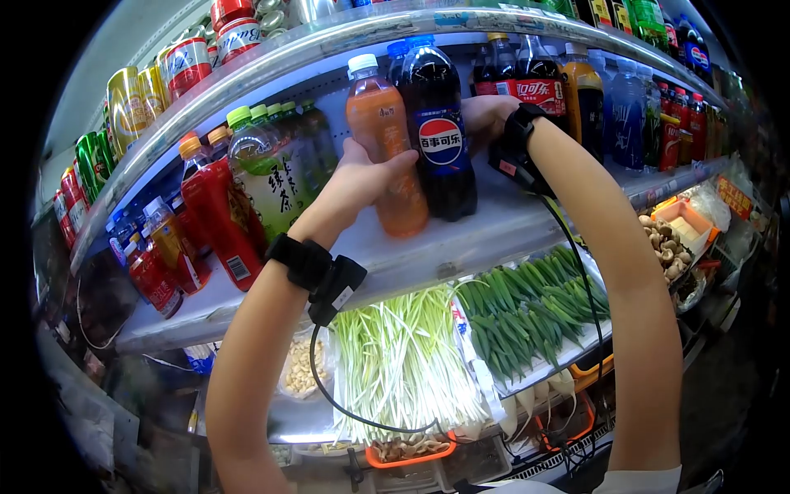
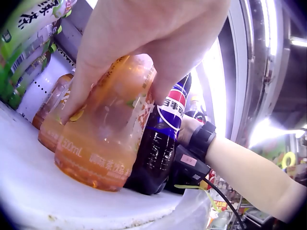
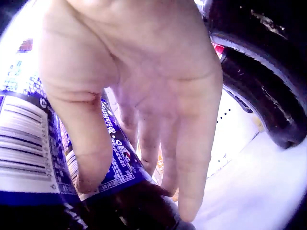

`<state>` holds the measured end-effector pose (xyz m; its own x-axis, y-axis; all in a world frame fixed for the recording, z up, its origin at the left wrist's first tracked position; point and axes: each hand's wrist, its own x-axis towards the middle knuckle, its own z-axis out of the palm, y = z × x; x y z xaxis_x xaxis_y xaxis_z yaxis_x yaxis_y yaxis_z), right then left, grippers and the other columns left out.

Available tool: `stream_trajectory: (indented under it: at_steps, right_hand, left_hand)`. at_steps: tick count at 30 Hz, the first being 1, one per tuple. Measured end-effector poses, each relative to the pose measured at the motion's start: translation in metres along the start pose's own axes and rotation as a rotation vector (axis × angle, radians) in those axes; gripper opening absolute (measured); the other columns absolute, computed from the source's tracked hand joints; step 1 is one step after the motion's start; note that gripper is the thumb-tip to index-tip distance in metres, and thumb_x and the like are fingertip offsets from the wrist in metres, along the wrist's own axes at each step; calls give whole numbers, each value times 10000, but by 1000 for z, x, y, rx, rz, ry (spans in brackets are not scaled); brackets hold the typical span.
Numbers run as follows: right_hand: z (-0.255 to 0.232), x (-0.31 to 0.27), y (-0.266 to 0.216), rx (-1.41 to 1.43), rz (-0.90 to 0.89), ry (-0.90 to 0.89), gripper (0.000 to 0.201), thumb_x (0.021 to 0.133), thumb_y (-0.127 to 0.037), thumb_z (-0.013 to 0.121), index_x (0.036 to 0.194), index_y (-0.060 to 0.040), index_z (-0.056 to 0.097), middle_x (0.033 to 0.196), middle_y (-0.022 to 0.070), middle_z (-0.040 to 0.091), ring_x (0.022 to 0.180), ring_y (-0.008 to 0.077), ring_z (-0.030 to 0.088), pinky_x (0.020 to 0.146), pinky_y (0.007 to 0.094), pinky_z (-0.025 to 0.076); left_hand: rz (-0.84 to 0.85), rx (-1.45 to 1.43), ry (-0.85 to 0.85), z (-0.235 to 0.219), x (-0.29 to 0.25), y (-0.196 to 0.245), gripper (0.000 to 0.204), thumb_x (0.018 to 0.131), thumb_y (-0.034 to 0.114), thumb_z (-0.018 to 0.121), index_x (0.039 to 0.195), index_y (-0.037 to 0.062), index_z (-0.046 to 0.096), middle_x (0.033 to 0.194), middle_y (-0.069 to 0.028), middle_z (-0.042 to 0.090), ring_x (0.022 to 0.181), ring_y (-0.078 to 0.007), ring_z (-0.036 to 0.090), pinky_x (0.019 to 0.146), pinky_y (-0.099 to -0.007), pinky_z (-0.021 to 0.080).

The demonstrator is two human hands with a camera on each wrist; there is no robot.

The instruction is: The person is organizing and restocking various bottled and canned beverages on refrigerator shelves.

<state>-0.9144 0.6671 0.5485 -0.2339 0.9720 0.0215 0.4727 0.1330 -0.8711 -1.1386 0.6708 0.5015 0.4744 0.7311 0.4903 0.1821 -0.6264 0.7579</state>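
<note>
Bottle alignment, apparently: left hand (image 1: 362, 188) grips orange bottle (image 1: 377, 115), right hand (image 3: 144, 72) pinches cola bottle (image 3: 127, 206), both on the shelf (image 1: 514, 206). Next move calls for squaring them steadily, neighbours undisturbed.

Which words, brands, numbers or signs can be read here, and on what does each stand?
"百事可乐": dark cola bottle
"500mL": orange drink bottle
"绿茶": green-tea bottle
"口可乐": red label, beginning unclear
"Bud": red-and-white can, remainder unclear
All other print is too small or blurred.
</note>
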Motion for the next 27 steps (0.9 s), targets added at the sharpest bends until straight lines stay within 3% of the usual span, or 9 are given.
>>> stream_trajectory:
  at_steps: [6,8,10,12,18,19,23,24,27]
  right_hand:
    - [6,-7,6,35,-20,61,435,829,0,466,1257,-35,396,1252,174,449,1097,327,495,869,485,455]
    - [6,-1,9,230,30,133,289,854,-180,550,1124,-84,508,1086,68,573,986,197,549,858,414,449]
    - [-1,1,14,206,-48,89,241,873,-235,505,1041,-66,543,1036,67,587,949,184,555,866,405,426]
    - [8,-1,0,493,-18,183,257,874,-246,488,1043,-59,536,1056,93,572,987,200,531,900,423,392]
    - [17,-19,-22,691,76,315,293,884,-188,396,1097,1,464,1208,148,450,1080,284,445,945,504,318]
    - [17,-28,-23,645,41,284,292,869,-125,339,1092,32,443,1232,176,407,1098,311,417,947,536,303]
    - [18,-46,-4,505,-71,170,482,669,85,404,1143,-4,401,1026,143,520,932,270,523,922,523,347]
    - [17,-50,1,461,-123,91,624,612,121,455,1209,-31,355,1002,114,533,907,245,536,907,506,365]
    - [32,-69,2,362,-181,-37,498,644,4,655,1109,-24,481,1141,139,482,1141,313,400,963,562,273]
  left_hand:
    - [-92,50,-29,-5,1,8,936,727,504,641,1232,-140,188,1177,-233,467,1096,-298,479,904,-380,390]
    - [-310,-268,179,-10,4,14,906,744,684,460,1311,9,251,1270,-150,385,1197,-257,362,972,-469,294]
    - [-336,-456,350,-10,3,20,1009,737,755,323,1352,-28,157,1358,-191,281,1264,-310,262,1010,-526,191]
    - [-487,-475,225,-26,22,1,966,762,742,275,1364,-3,146,1396,-183,229,1296,-316,213,1016,-559,146]
    - [-383,-402,-243,-50,65,-32,1014,696,818,208,1369,61,184,1424,-185,137,1317,-381,93,952,-672,79]
    - [-209,-162,-279,-45,60,-27,965,703,811,240,1364,109,221,1410,-172,192,1312,-381,121,926,-682,164]
    - [-321,-401,-459,-48,81,-44,828,758,729,349,1349,155,263,1383,-145,266,1280,-354,244,873,-643,318]
    - [-157,-255,-485,-49,79,-50,748,783,655,407,1331,158,296,1352,-132,316,1238,-329,319,839,-596,381]
    - [-60,-130,-505,-45,63,-44,616,819,521,490,1298,159,353,1297,-104,395,1159,-286,431,799,-514,462]
